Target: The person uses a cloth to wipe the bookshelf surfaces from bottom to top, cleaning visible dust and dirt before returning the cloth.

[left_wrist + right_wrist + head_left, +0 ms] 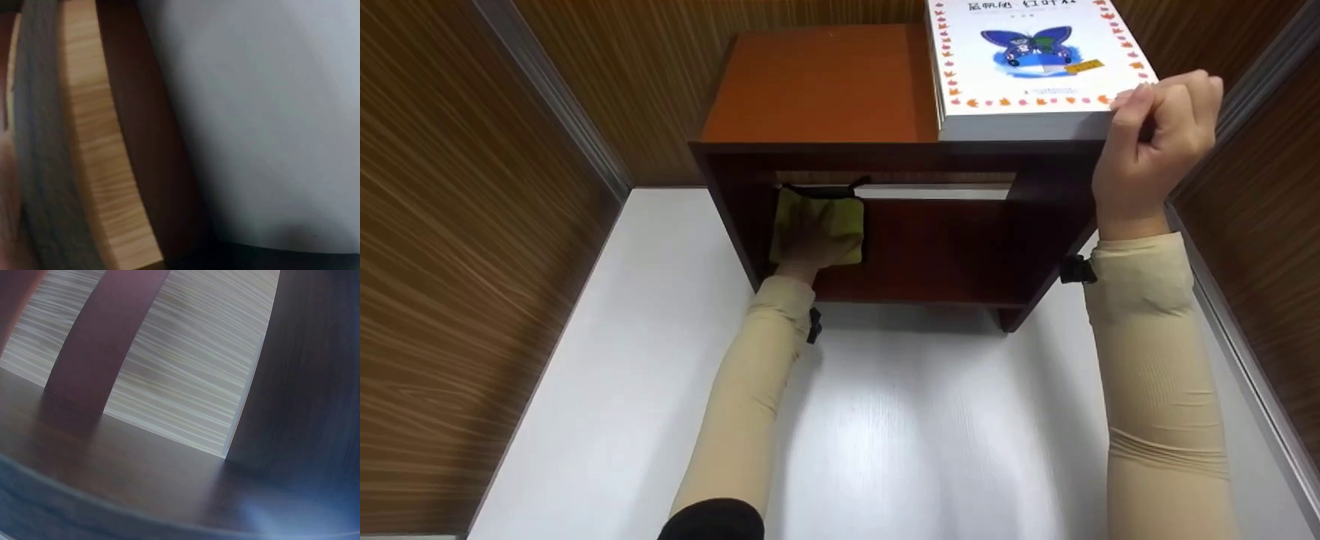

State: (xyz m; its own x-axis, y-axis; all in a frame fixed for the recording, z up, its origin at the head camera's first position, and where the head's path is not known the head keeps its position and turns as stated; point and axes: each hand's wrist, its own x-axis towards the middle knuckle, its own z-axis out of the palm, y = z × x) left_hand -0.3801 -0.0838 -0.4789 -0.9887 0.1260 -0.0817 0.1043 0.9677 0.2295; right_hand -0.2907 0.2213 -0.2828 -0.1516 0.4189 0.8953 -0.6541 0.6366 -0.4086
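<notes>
My left hand point(810, 238) rests with spread fingers on a yellow-green cloth point(846, 217) with a dark edge and a small dark loop at its back. The cloth lies at the left end of the inner board of a dark red-brown shelf unit point(937, 247). In the left wrist view a bit of the hand point(8, 208) shows at the left, beside a blurred grey band. My right hand point(1162, 142) is raised with curled fingers at the front right corner of a thick white book point(1035, 90) with a butterfly cover; I see nothing gripped in it.
The book stands on the right half of the unit's orange-brown top point(817, 90). Wood-grain walls point(472, 225) enclose the unit on the left, back and right. A white floor point(885, 420) spreads below. The right wrist view shows dark boards point(304, 382) of the unit.
</notes>
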